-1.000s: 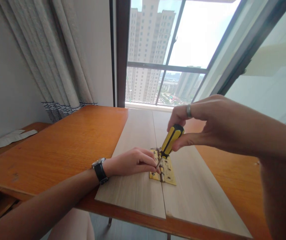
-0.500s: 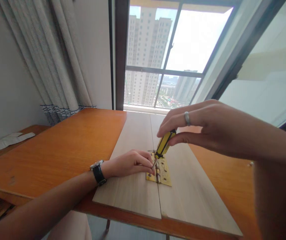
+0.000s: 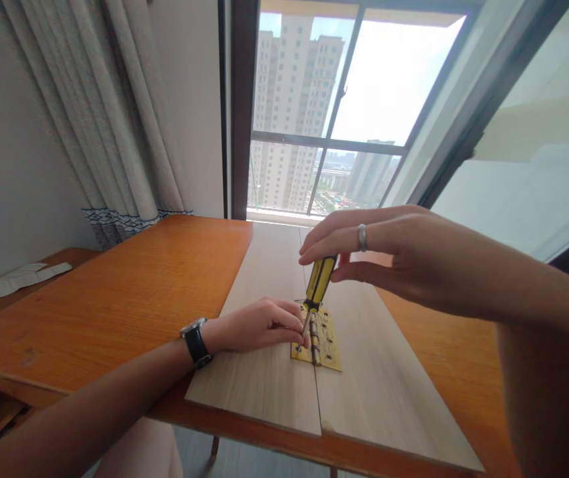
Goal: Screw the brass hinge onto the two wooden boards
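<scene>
My right hand (image 3: 378,249), with a ring on one finger, grips the top of a yellow-and-black screwdriver (image 3: 320,282) between thumb and fingers. The screwdriver tilts, its metal shaft pointing down to the left leaf of a brass hinge (image 3: 334,348). That hinge lies flat across the seam between two pale boards, a left board (image 3: 259,392) and a right board (image 3: 384,385). Beside the shaft's lower end, the fingertips of my left hand (image 3: 269,325) are closed in a pinch over the left leaf. What they pinch is hidden. A screw head (image 3: 299,348) shows near that leaf's lower corner.
Under the boards is an orange-brown wooden table (image 3: 164,285). A watch (image 3: 197,343) is on my left wrist. White strips (image 3: 20,279) lie on a lower surface at far left. A grey curtain (image 3: 115,119) hangs behind, and a window (image 3: 328,139) stands beyond the boards.
My right hand has moved slightly left, and the screwdriver handle has swung left to a more upright angle. My left hand stays in place at the hinge.
</scene>
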Demonstrator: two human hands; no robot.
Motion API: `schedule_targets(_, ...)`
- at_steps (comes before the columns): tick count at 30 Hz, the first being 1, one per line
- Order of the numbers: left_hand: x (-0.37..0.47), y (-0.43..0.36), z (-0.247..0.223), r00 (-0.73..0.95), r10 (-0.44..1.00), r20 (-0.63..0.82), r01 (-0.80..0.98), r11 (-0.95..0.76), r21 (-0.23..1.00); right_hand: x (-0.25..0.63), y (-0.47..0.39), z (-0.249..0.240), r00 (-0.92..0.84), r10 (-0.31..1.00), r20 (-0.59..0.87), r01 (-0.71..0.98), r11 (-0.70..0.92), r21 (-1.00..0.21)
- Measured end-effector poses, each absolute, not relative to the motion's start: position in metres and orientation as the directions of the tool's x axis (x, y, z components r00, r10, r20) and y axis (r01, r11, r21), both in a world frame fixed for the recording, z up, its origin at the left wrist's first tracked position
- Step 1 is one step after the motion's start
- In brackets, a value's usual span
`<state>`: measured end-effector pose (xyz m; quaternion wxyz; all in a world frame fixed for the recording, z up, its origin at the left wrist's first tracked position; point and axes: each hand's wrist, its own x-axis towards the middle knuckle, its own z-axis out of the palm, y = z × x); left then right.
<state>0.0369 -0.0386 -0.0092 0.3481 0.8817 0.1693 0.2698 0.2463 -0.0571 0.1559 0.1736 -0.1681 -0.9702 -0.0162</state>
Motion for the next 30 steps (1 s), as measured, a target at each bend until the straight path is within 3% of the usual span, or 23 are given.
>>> schedule_targets(9,0.036,-0.042,-0.004,0.796,0.514,0.319,0.142,-0.672,0.727,0.244,-0.056,0.156,-0.853,0.392,0.345,0.410,0.912,-0.022)
schedule_targets(16,0.037,-0.040,-0.006,0.797,0.493,0.349,0.098,-0.676,0.730,0.246,-0.057,0.154,-0.822,0.421,0.384,0.418,0.903,-0.095)
schedule_targets(19,0.037,-0.039,-0.007,0.803,0.485,0.346,0.093,-0.676,0.731,0.248,-0.055,0.152,-0.826,0.446,0.344,0.397,0.894,-0.205)
schedule_targets(24,0.037,-0.038,-0.007,0.811,0.469,0.351,0.083,-0.685,0.724,0.250,-0.042,0.142,-0.864,0.475,0.168,0.331,0.786,-0.523)
schedule_targets(30,0.038,-0.039,-0.007,0.819,0.456,0.349,0.100,-0.711,0.696,0.243,-0.025,0.108,-0.721,0.617,0.315,0.181,0.607,-0.774)
